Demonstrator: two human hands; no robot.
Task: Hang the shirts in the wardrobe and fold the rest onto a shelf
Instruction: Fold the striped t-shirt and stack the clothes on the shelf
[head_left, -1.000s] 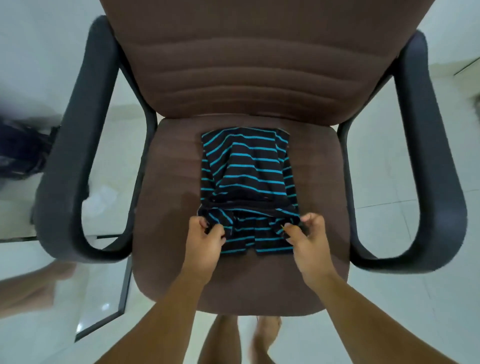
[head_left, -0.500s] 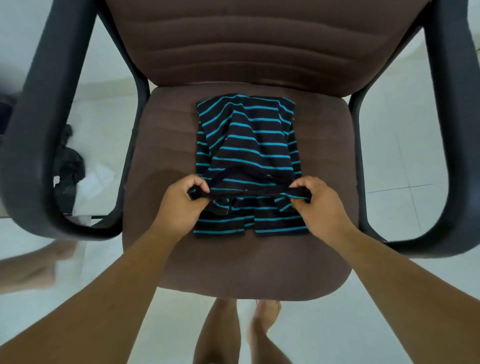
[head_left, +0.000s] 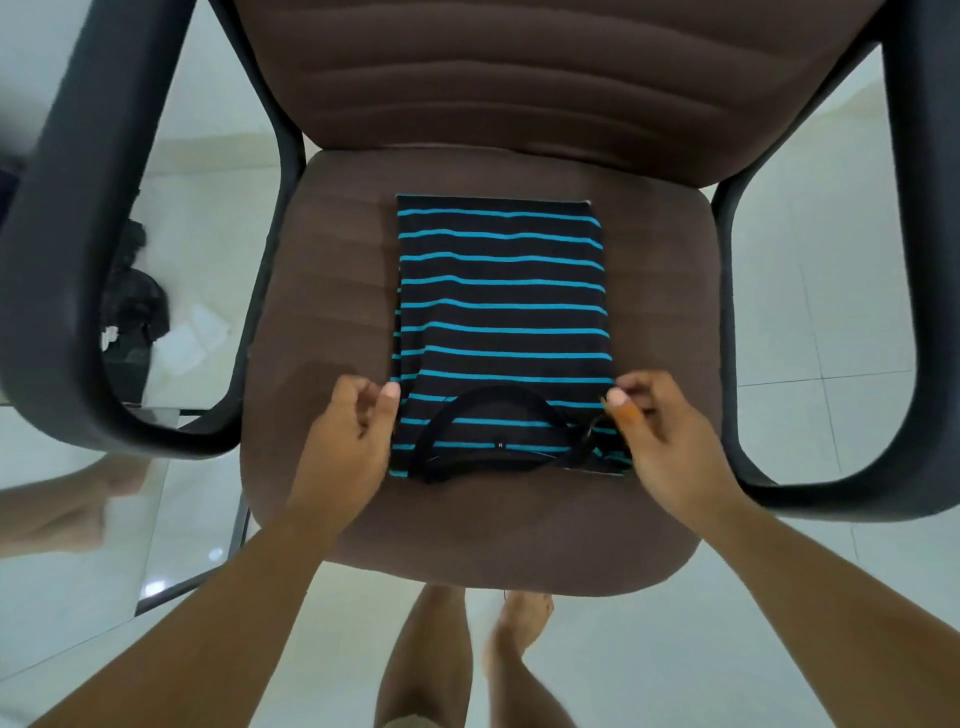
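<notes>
Two hands sit at the near corners of a folded striped shirt (head_left: 501, 322), which lies flat on the brown seat of an office chair (head_left: 332, 291). Shirt: black with blue stripes, folded into a neat rectangle, round collar (head_left: 488, 431) facing up at the near end. Left hand (head_left: 348, 441): fingers loosely curled, thumb tip touching the shirt's near-left edge; cannot tell whether any cloth is pinched. Right hand (head_left: 660, 441): thumb and forefinger together at the near-right corner, beside the collar; grip on the cloth cannot be confirmed. Both forearms reach in from the bottom of the view. Bare feet (head_left: 514, 623) stand on the pale tiled floor (head_left: 810, 322) below the seat's front edge. Black armrests (head_left: 78, 291) frame both sides.
</notes>
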